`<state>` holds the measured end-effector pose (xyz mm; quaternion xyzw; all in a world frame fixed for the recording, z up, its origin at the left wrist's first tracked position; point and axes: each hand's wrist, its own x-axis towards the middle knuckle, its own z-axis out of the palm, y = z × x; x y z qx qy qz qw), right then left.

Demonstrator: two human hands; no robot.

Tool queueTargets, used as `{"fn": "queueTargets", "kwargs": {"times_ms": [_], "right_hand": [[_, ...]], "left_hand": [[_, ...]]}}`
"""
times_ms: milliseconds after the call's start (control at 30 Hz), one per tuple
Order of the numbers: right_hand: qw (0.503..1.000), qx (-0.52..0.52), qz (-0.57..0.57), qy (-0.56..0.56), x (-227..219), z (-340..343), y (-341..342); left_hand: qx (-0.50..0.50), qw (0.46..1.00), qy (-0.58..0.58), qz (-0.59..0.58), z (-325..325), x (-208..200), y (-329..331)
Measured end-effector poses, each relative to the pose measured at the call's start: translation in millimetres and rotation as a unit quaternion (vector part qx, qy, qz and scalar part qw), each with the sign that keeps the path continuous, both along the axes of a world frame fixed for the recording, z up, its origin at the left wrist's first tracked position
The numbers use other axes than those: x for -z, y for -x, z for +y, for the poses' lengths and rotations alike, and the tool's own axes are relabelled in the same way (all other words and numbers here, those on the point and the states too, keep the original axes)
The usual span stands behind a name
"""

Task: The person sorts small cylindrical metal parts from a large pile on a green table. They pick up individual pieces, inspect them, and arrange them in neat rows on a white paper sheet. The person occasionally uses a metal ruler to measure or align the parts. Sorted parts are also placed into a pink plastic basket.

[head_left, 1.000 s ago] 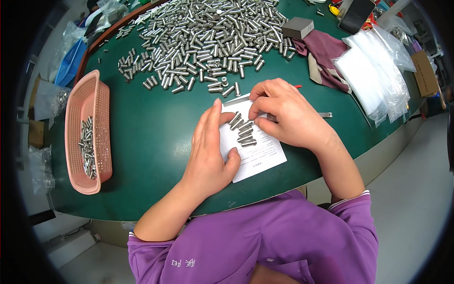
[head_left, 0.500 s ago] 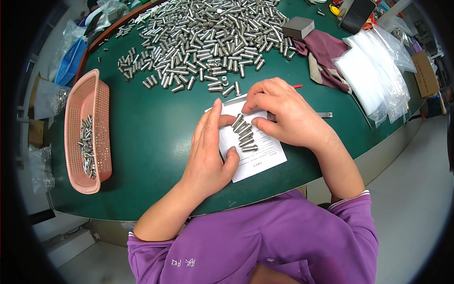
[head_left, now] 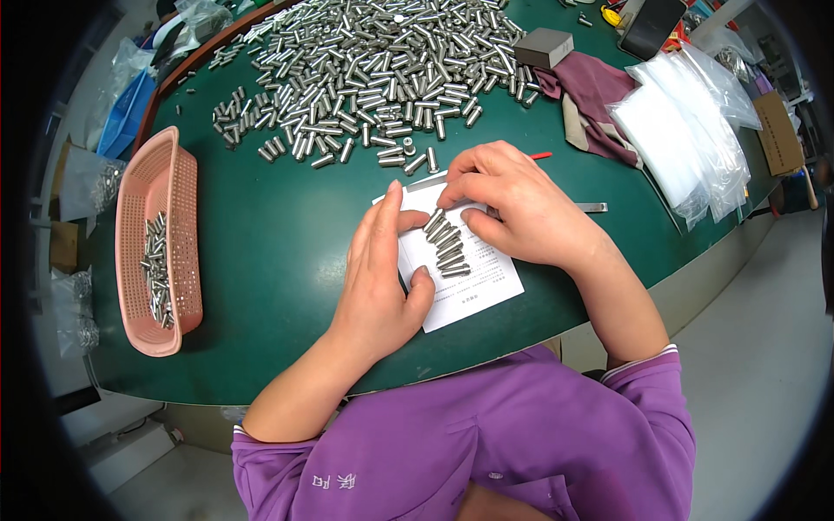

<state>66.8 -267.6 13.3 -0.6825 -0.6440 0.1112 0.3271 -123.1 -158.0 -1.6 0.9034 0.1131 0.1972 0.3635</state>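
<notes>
A short row of slim metal pins (head_left: 450,249) lies side by side on a printed white paper sheet (head_left: 473,304). On the row's left, my left hand (head_left: 378,278) rests with its fingers stretched and thumb apart. One of its fingertips reaches in by the upper pins. From the upper right my right hand (head_left: 521,208) bends over the sheet, fingers curved, with a gap between thumb and forefinger. A right fingertip touches the end of the topmost pin. Neither hand grips anything that I can see. A flat metal strip (head_left: 426,183) lies along the sheet's far edge.
A large heap of metal pins (head_left: 382,69) covers the far table. At left stands a pink basket (head_left: 135,252) with pins inside. To the right are a grey block (head_left: 544,48), a maroon cloth (head_left: 595,87), clear plastic bags (head_left: 686,139) and a dark phone (head_left: 653,28).
The whole view has shifted slightly. My right fingertips have moved a little closer to the topmost pin; my left hand holds nearly the same place beside the row.
</notes>
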Motion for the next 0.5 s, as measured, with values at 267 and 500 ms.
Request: {"fn": "queueTargets", "kwargs": {"times_ms": [267, 500], "right_hand": [[1.000, -0.004, 0.012, 0.001, -0.6, -0.7, -0.8], [1.000, -0.023, -0.001, 0.009, 0.8, -2.1, -1.6]], "left_hand": [[0.021, 1.000, 0.012, -0.008, -0.1, 0.7, -0.3], [0.028, 1.000, 0.010, -0.009, -0.8, 0.4, 0.8]]}}
